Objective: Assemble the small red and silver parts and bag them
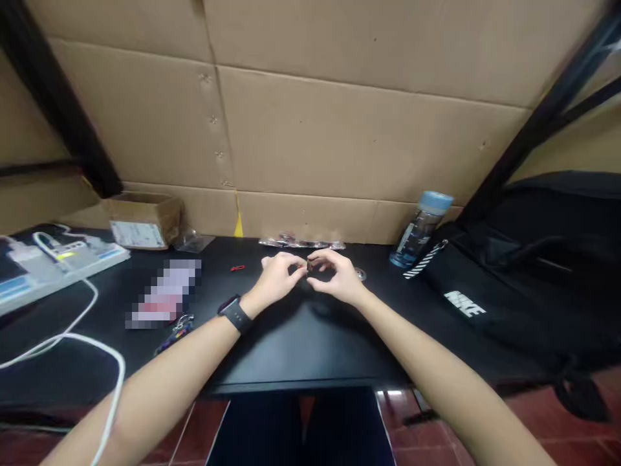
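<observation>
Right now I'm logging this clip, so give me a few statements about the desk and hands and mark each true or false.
1. Both hands meet over the black desk around a small dark part. True.
2. The left hand has a dark watch at its wrist. True.
3. The bottle lies on its side by the left hand. False: it stands upright, to the right of the right hand, next to the black bag.
4. The cardboard box sits on the bag. False: it sits on the desk at the back left.
5. A white cable runs over the desk's left side. True.

Tiny item (308,265) btwn fingertips, unidentifiable
</observation>
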Available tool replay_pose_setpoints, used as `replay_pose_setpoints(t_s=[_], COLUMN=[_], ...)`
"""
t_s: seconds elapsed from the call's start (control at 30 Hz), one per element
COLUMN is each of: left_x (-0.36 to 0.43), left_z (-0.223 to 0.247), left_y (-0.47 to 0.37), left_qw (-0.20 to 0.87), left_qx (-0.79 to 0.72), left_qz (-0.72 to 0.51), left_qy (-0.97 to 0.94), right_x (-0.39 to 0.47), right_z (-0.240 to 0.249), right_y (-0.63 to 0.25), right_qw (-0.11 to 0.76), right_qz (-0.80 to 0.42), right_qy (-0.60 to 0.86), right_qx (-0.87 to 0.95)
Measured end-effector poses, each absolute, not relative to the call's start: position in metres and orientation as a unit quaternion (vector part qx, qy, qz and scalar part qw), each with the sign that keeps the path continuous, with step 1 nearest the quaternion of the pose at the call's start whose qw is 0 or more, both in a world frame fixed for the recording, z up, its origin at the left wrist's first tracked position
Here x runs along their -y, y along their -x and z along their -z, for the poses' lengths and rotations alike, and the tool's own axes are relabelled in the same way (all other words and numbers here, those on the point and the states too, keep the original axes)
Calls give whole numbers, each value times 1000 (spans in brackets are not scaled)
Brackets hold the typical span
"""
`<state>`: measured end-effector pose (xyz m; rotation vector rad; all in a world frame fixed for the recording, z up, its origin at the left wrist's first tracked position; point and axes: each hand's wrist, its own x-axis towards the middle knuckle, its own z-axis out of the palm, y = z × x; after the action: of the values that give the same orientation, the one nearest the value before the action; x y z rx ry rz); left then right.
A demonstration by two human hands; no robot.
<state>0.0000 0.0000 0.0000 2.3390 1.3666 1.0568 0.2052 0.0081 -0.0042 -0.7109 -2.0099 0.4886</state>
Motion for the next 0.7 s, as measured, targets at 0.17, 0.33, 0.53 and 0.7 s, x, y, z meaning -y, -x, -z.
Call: replay_pose_setpoints(t_s=[0.17,0.33,0.53,0.7], left_x=[0,3,3,3], left_z=[-1,-2,1,2], left_y=[-3,-4,-4,-5], left_qw=[103,75,41,15], left_qx=[-476,-468,-455,-445], left_qz=[-362,-376,-388,-389], left_qy=[-795,-796,-800,-806], right_x=[-8,-7,-9,-12], right_z=[5,6,8,8], right_y=[-204,-202,-200,-200], right_qw=[460,469,478,469], right_qz=[-220,-294,-434,-471], right_qy=[301,319,340,356], right_qx=[806,769,683,657])
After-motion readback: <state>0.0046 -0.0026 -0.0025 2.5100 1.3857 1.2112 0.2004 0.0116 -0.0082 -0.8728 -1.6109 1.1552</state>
